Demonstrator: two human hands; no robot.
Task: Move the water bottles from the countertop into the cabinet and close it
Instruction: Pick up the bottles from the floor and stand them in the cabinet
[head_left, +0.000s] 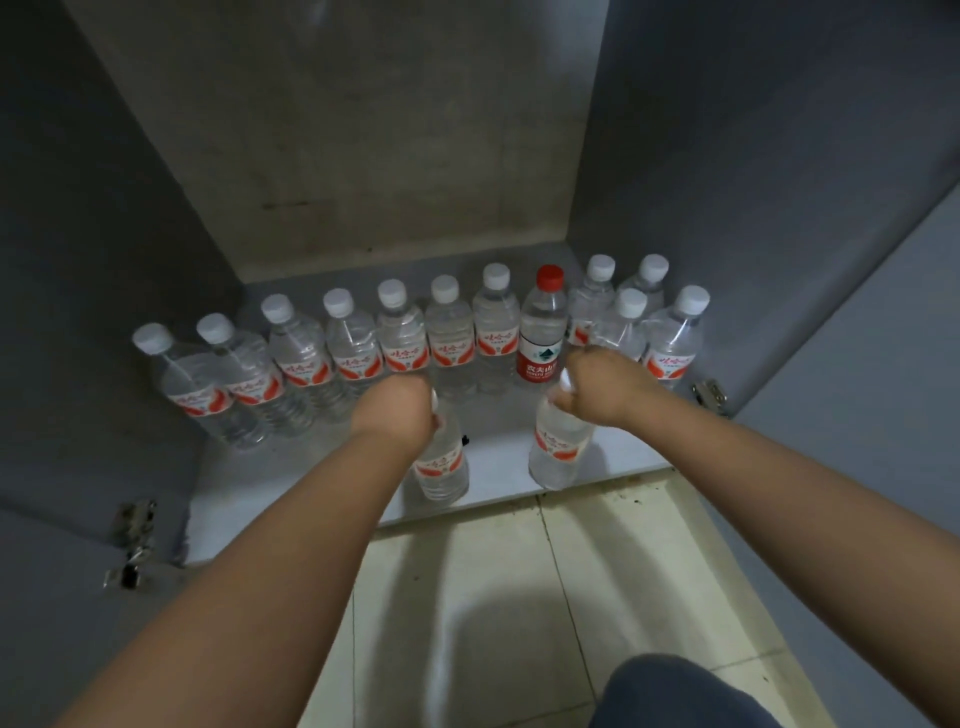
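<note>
Head view: you've got 13 water bottles in the cabinet (519, 457), all upright, caps up: 12 white-capped, one red-capped bottle (543, 332). Eleven sit along the back. Your left hand (397, 408) grips the left front bottle (441, 462) at its top, your right hand (597, 387) the right front bottle (558, 447).

left hand (397, 402) hides its bottle's (441, 462) cap | right hand (602, 387) hides its bottle's (558, 447) neck | labels unreadable
</note>
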